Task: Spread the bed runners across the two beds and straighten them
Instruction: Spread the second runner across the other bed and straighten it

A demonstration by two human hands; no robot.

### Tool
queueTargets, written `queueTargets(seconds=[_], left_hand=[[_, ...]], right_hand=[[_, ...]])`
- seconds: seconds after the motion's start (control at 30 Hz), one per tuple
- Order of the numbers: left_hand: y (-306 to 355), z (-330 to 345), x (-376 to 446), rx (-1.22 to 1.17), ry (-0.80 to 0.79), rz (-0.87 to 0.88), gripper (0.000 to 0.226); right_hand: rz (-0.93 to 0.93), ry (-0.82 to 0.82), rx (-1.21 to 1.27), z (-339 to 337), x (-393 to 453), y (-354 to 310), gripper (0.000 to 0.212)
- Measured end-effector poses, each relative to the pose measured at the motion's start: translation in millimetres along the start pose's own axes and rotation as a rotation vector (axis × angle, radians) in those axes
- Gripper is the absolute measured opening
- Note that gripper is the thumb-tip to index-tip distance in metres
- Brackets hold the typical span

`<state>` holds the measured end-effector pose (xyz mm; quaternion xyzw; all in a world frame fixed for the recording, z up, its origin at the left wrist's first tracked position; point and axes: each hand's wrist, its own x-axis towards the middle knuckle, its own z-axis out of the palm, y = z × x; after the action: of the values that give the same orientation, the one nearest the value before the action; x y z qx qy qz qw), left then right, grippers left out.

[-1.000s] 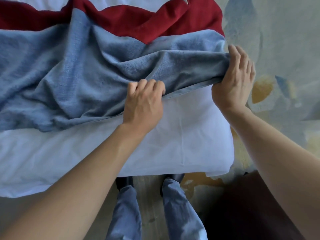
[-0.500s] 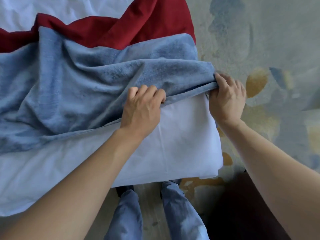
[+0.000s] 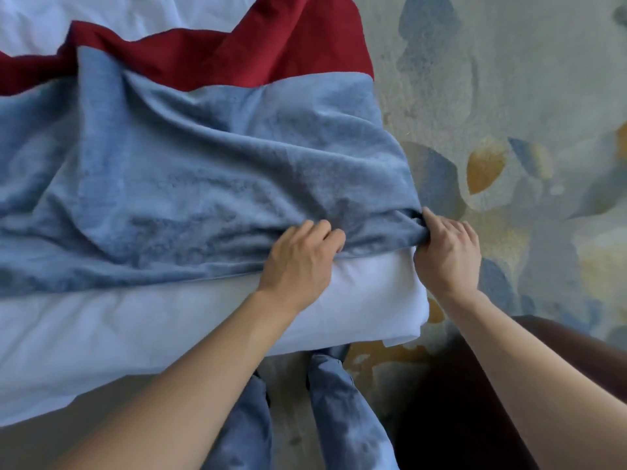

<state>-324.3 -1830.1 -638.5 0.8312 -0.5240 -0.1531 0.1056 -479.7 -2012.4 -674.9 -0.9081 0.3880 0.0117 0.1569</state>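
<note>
A rumpled blue bed runner [image 3: 190, 184] lies across the white bed [image 3: 169, 327], overlapping a red bed runner [image 3: 210, 52] farther back. My left hand [image 3: 298, 262] grips the blue runner's near edge with curled fingers. At the bed's right side my right hand [image 3: 448, 256] pinches the runner's bunched near right corner, close to the bed's corner. The blue cloth is creased and folded towards the left.
A patterned carpet [image 3: 509, 130] with blue and yellow shapes lies to the right of the bed. A dark brown piece of furniture [image 3: 458, 401] stands at the lower right. My blue trouser legs [image 3: 332, 418] are at the bed's foot.
Both hands have pulled the blue runner's near edge towards me and down. My right hand went from flat fingers on the corner to a closed pinch. More red runner shows at the back.
</note>
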Motion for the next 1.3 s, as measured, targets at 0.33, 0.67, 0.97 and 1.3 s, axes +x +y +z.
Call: queueTargets(seconds=[0.33,0.67,0.97,1.3], left_hand=[[-66,-15,-66,0.162,0.155,-0.099,0.023],[-268,-62,-206,0.192,0.240,-0.318,0.027],[-287,-53,-245,0.106,0.238,-0.239,0.017],[-433,-98,-324,0.282,0.334,-0.485,0.024]], right_hand=[[-0.472,0.168,-0.016,13,-35,-165,0.023],[-0.475,0.088,-0.143,67,-86,-297,0.015],[-0.557,0.038,-0.136,83,-106,-400,0.027],[-0.822,-0.055,-0.023,149,-110,-570,0.011]])
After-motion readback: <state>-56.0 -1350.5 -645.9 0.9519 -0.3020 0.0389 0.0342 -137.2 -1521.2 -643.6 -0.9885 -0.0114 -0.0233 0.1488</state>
